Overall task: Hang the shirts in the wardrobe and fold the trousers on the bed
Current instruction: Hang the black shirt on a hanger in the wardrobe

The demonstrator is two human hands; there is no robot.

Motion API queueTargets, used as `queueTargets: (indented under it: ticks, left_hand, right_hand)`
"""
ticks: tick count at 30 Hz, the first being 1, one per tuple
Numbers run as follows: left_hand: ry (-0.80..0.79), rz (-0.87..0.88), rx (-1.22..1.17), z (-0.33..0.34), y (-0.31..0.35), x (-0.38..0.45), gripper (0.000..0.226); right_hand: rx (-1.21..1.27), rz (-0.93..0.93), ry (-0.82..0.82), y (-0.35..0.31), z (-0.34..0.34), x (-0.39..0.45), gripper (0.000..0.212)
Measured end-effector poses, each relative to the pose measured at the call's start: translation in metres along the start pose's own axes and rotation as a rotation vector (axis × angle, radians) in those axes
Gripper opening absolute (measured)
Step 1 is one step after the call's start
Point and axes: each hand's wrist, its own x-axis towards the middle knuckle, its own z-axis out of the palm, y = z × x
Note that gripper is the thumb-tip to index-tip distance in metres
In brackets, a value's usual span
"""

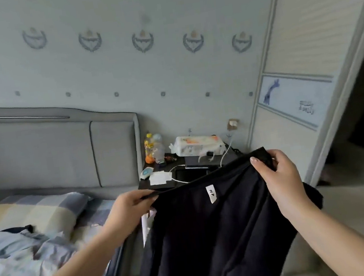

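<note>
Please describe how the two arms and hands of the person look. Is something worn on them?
Both forearms are bare, with no sleeves in view. The left hand and the right hand wear no gloves, and no rings, watch or bracelet can be seen. The right thumbnail looks pale and glossy, perhaps polished. No markings show on either arm.

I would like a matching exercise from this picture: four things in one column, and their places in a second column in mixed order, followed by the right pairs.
Things
1. dark garment
2. checked pillow
3. tissue pack
4. white label

Places
A. on the nightstand
B. on the bed
C. held between both hands
D. sewn on the dark cloth

Pairs: 1-C, 2-B, 3-A, 4-D
</note>
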Motion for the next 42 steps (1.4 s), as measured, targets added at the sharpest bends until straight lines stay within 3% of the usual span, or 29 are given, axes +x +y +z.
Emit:
queueTargets:
  ticks: [2, 5, 8, 15, 24, 31, 37, 39, 42]
  left_hand:
    - [-0.027, -0.018, -0.223, 0.049, 0.022, 0.013, 0.035]
    - [-0.165, -0.007, -0.371, 0.112, 0.052, 0.028, 0.022]
    - [-0.317, -0.076, -0.567, 0.172, 0.081, 0.038, 0.046]
    - [-0.524, -0.202, -0.863, 0.289, 0.145, 0.064, 0.021]
    - [-0.799, -0.296, -1.16, 0.411, 0.196, 0.113, 0.01]
    - [-0.915, -0.363, -1.215, 0.494, 0.233, 0.181, 0.014]
    - [-1.154, -0.274, -1.278, 0.562, 0.274, 0.223, 0.028]
    - [-1.113, -0.315, -1.268, 0.583, 0.284, 0.233, 0.016]
    - [-1.106, -0.334, -1.197, 0.618, 0.301, 0.246, 0.027]
  right_hand:
    - [-0.036, -0.01, 0.069, 0.007, -0.05, 0.013, 0.011]
    - [-0.063, -0.027, 0.163, 0.015, -0.113, 0.027, 0.011]
    - [-0.061, -0.012, 0.226, 0.022, -0.171, 0.032, 0.012]
    - [-0.141, 0.0, 0.418, 0.042, -0.279, 0.03, 0.007]
    - [-0.242, 0.042, 0.637, 0.08, -0.357, 0.042, 0.011]
    - [-0.402, 0.043, 0.776, 0.087, -0.382, 0.084, 0.02]
    - [-0.91, -0.074, 0.597, 0.079, -0.406, 0.107, 0.05]
    - [-1.095, -0.08, 0.444, 0.073, -0.411, 0.115, 0.063]
    - [-1.264, 0.016, 0.243, 0.069, -0.42, 0.135, 0.059]
